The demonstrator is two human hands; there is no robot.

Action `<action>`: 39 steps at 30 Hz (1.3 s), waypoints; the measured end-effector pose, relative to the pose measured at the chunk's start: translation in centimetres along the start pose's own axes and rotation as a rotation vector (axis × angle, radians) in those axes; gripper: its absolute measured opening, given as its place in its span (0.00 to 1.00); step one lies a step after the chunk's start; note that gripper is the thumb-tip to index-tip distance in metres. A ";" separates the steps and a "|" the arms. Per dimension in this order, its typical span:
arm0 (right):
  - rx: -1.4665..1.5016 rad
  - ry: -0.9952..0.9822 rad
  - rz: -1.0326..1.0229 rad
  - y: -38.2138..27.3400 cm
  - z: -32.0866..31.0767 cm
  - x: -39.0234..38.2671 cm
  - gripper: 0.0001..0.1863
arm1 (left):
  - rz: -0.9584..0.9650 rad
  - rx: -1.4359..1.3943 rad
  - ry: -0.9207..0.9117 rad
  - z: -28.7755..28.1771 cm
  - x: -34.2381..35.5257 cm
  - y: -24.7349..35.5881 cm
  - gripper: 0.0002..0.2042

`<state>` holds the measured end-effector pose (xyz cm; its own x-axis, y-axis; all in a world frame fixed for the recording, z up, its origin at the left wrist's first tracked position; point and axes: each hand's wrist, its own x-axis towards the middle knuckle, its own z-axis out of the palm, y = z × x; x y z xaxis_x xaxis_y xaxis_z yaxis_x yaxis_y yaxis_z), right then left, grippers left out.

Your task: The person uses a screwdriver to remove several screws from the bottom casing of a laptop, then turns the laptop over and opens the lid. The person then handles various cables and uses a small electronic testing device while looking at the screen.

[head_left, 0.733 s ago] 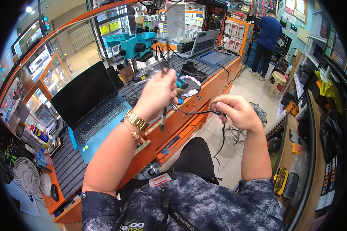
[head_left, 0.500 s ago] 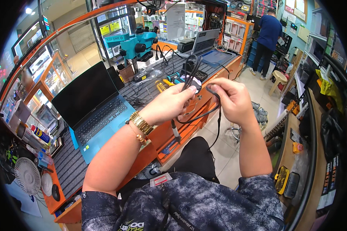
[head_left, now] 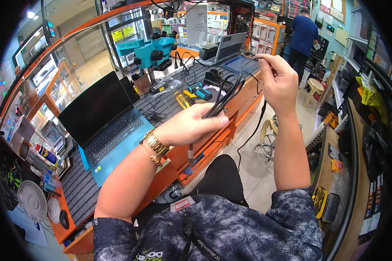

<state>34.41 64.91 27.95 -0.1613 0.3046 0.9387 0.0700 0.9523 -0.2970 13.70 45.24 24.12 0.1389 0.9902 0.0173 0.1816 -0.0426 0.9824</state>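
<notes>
My left hand (head_left: 198,124) is closed around a bundle of black cable (head_left: 228,96) folded into several loops, which stick out past the thumb. Raised higher to the right, my right hand (head_left: 279,82) pinches a length of the same kind of cable between thumb and fingertips. Part of the cable hangs below my right hand toward the floor. Under my left hand a thin rod-like end with a pale section (head_left: 190,153) dangles; whether it belongs to the cable I cannot tell. An open laptop (head_left: 115,137) with a dark screen sits on the bench left of my left forearm.
Yellow-handled pliers (head_left: 181,101) and a teal-and-black tool (head_left: 200,91) lie on the ribbed bench mat (head_left: 80,193). Behind them stand a teal microscope (head_left: 154,54) and a grey laptop (head_left: 231,48). A small fan (head_left: 32,200) is at far left. A person (head_left: 303,37) stands at back right, near a stool (head_left: 313,89).
My right hand has moved up and to the right, away from my left hand, with cable in its fingers. The left hand has turned slightly, and its cable loops lean further right.
</notes>
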 end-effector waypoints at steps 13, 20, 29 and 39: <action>0.298 -0.394 0.417 -1.8 1.6 -1.5 0.11 | 0.035 -0.208 0.036 -0.3 1.1 0.5 0.24; 0.540 -0.378 0.481 -2.1 2.2 -1.0 0.14 | 0.075 -0.162 0.083 1.3 2.0 0.0 0.19; 0.621 -0.380 0.556 -3.0 3.4 -0.9 0.16 | 0.118 0.106 0.167 1.7 2.3 0.2 0.16; 0.710 -1.401 0.670 1.3 2.4 -9.8 0.17 | 0.263 -0.329 0.453 -1.5 2.0 -0.5 0.20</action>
<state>33.72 63.17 17.95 -0.9923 0.0371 -0.1179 0.1234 0.3629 -0.9236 12.42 47.40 23.94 -0.3024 0.9133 0.2727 -0.1226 -0.3210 0.9391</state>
